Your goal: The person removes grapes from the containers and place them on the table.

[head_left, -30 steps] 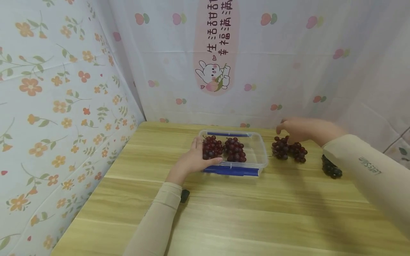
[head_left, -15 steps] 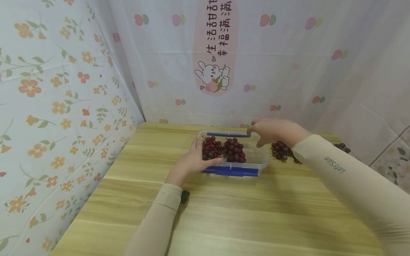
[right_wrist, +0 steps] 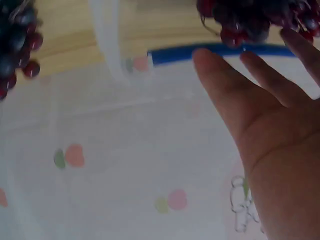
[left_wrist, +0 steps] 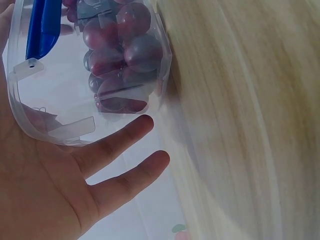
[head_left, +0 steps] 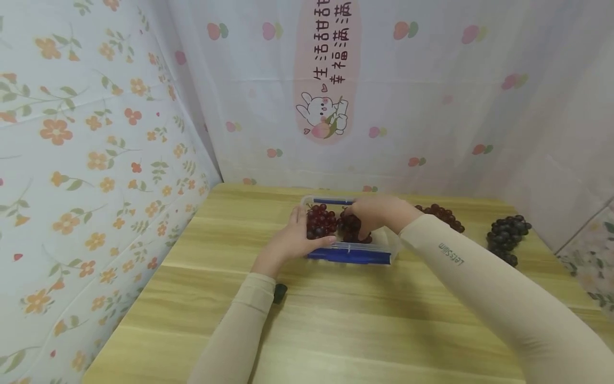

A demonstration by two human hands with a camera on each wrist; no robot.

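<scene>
A clear plastic food container (head_left: 349,255) with blue clips sits on the table, holding two bunches of dark red grapes. My left hand (head_left: 290,240) rests on its left end, thumb along the front rim; two straight fingers (left_wrist: 132,175) show in the left wrist view. Nearest that hand is the left grape bunch (head_left: 320,221). My right hand (head_left: 381,210) reaches down into the container over the second grape bunch (head_left: 348,226), partly covering it. The right wrist view shows its fingers (right_wrist: 225,80) extended, tips right at the hanging grapes (right_wrist: 245,20).
More red grapes (head_left: 441,214) lie right of the container, partly behind the right forearm. A bunch of black grapes (head_left: 508,234) lies farther right. A small dark green object (head_left: 280,293) is beside the left wrist. Patterned cloth (head_left: 259,106) hangs behind the table.
My right hand has moved left from the red grapes outside, over the container's right end, and down to the second bunch inside. The left hand has stayed on the container.
</scene>
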